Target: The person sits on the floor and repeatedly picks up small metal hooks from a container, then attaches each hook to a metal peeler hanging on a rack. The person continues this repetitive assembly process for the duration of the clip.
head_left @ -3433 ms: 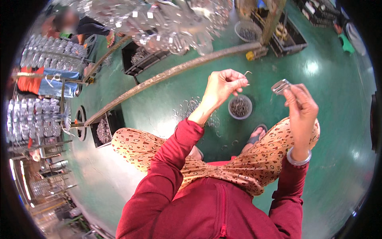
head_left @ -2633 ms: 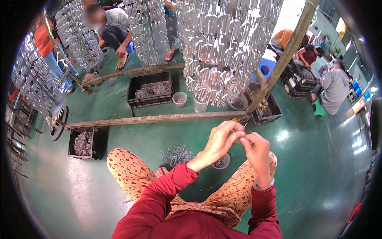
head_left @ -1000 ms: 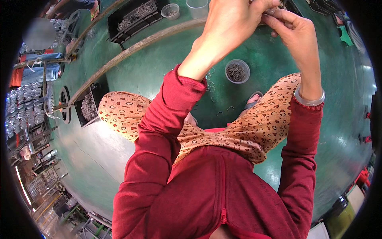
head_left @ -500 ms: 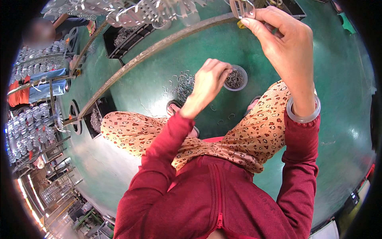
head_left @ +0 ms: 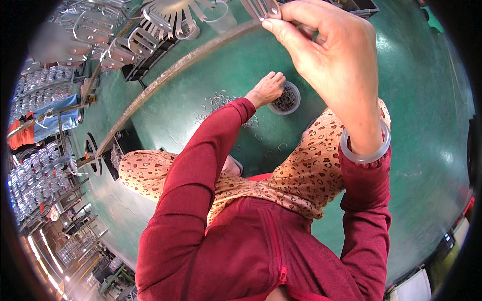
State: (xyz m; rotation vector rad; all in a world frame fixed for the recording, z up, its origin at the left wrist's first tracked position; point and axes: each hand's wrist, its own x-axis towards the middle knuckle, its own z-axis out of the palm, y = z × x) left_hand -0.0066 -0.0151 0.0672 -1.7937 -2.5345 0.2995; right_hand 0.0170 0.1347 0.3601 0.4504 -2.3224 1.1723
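Head view: right hand (head_left: 326, 60) raised at far right, grip pinched on a flat metal piece (head_left: 261, 7) near the hanging rack (head_left: 150, 25), likely to slip if loosened; left hand (head_left: 266, 89) low, fingers dipping into the small bowl (head_left: 285, 99) of hooks, closure unclear, liable to tip it.

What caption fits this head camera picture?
Left hand reaches into a small round bowl of metal pieces on the green floor; right hand holds a shiny metal piece.
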